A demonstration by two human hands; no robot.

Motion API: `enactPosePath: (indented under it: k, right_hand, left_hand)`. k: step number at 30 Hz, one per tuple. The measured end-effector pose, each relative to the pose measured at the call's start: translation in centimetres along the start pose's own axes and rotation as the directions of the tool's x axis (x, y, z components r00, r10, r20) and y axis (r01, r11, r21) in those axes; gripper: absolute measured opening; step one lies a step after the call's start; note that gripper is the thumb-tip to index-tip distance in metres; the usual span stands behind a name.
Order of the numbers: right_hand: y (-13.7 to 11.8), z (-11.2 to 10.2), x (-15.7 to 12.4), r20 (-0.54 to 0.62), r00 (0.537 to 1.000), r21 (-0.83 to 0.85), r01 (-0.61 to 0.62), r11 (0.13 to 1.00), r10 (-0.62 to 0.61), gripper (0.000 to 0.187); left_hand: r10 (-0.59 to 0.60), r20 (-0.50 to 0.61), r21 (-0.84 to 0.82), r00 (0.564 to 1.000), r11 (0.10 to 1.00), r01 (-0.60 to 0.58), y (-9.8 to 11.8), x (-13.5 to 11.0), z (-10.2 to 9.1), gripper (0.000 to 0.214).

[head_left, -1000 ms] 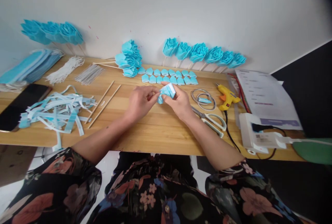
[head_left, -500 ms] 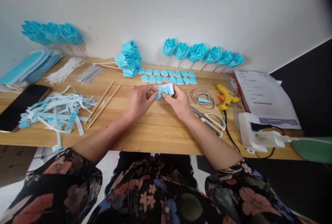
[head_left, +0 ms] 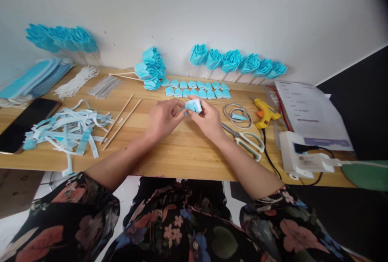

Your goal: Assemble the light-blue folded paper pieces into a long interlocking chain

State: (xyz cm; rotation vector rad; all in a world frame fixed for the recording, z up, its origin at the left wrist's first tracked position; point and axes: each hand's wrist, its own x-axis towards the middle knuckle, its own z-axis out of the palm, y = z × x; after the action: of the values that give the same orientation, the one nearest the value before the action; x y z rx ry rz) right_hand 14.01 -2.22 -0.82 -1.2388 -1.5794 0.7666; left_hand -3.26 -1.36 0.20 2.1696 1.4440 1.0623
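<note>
Head view, your left hand point(head_left: 165, 117) and right hand point(head_left: 208, 119) together above the bench point(head_left: 182, 153), each grip pinched on a small folded blue piece point(head_left: 193, 105), just before the rows of folded petals point(head_left: 197, 88), scissors point(head_left: 245, 138) to your right.

Black floral garment point(head_left: 182, 229), perhaps a dress: red, pink and blue blooms. Short sleeves point(head_left: 87, 209), forearms bare down to left hand point(head_left: 163, 118) and right hand point(head_left: 209, 121).

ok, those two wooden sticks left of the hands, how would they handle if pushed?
Probably stiff and light: the wooden sticks are thin, straight dowels. They look round, so they would likely roll on the smooth table if nudged sideways.
</note>
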Motion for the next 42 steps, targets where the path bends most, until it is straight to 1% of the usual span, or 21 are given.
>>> enactPosePath:
  k: [13,17,21,23,24,26,28,29,30,32,33,35,36,37,39,40,42]
  right_hand:
    - [0.1,-0.1,0.1,0.0,1.0,-0.001,-0.006,1.0,0.006,0.043]
    - [0.1,-0.1,0.0,0.0,1.0,0.017,-0.022,1.0,0.022,0.042]
    - [0.3,-0.1,0.1,0.012,0.998,0.075,-0.055,0.996,0.055,0.043]
    - [0.6,0.0,0.2,0.024,0.995,0.147,-0.095,0.985,0.092,0.046]
    - [0.7,0.0,0.3,0.03,0.993,0.195,-0.121,0.973,0.118,0.047]
    - [0.9,0.0,0.5,0.037,0.984,0.295,-0.175,0.939,0.172,0.05]
    - [0.9,-0.1,0.7,0.042,0.975,0.377,-0.217,0.901,0.217,0.05]
    - [0.9,-0.2,0.8,0.046,0.972,0.406,-0.23,0.884,0.232,0.049]
    - [0.8,-0.2,0.8,0.053,0.969,0.428,-0.24,0.871,0.241,0.049]
    - [0.7,-0.2,0.8,0.071,0.966,0.452,-0.255,0.855,0.25,0.048]
    - [0.6,-0.2,0.8,0.081,0.965,0.458,-0.259,0.85,0.25,0.048]
    - [0.6,-0.1,0.7,0.098,0.965,0.463,-0.261,0.847,0.244,0.049]
    - [0.6,0.0,0.7,0.108,0.965,0.462,-0.261,0.848,0.238,0.049]
    - [0.6,0.1,0.6,0.116,0.966,0.459,-0.258,0.85,0.231,0.049]
    - [0.6,0.1,0.6,0.134,0.967,0.445,-0.253,0.859,0.215,0.048]
    - [0.6,0.1,0.5,0.141,0.968,0.438,-0.25,0.864,0.208,0.048]
    - [0.5,0.1,0.5,0.151,0.968,0.434,-0.247,0.866,0.201,0.048]
  left_hand:
    - [0.003,0.037,-0.037,0.999,0.999,-0.002,0.4,0.0,-0.4,0.021]
    - [0.016,0.034,-0.062,0.999,0.998,-0.014,0.3,0.0,-0.4,0.018]
    - [-0.005,0.012,-0.093,1.0,0.996,0.006,0.0,0.2,0.0,0.017]
    - [-0.041,-0.012,-0.115,0.999,0.993,0.039,-0.1,0.5,-0.5,0.016]
    - [-0.062,-0.028,-0.122,0.998,0.991,0.059,-0.1,0.7,-1.0,0.015]
    - [-0.096,-0.062,-0.123,0.993,0.989,0.087,-0.2,0.7,-2.8,0.014]
    - [-0.112,-0.094,-0.088,0.989,0.991,0.104,-0.8,0.2,-5.5,0.012]
    - [-0.124,-0.111,-0.046,0.986,0.992,0.12,-1.3,-0.3,-7.0,0.011]
    - [-0.154,-0.139,0.011,0.978,0.987,0.157,-2.0,-0.9,-8.5,0.01]
    - [-0.248,-0.19,0.141,0.95,0.951,0.277,-3.9,-2.5,-11.4,0.008]
    - [-0.288,-0.224,0.206,0.931,0.92,0.334,-5.0,-3.3,-12.6,0.01]
    - [-0.343,-0.245,0.316,0.907,0.856,0.409,-7.4,-4.8,-14.5,0.017]
    - [-0.337,-0.249,0.374,0.908,0.831,0.411,-8.4,-5.4,-15.2,0.019]
    - [-0.298,-0.258,0.429,0.919,0.817,0.385,-9.2,-5.9,-15.6,0.019]
    - [-0.158,-0.297,0.494,0.942,0.819,0.293,-9.9,-6.3,-15.8,0.008]
    - [-0.087,-0.316,0.496,0.945,0.834,0.243,-9.7,-6.3,-15.6,0.009]
    - [0.002,-0.318,0.431,0.948,0.891,0.142,-8.4,-5.9,-14.6,0.026]
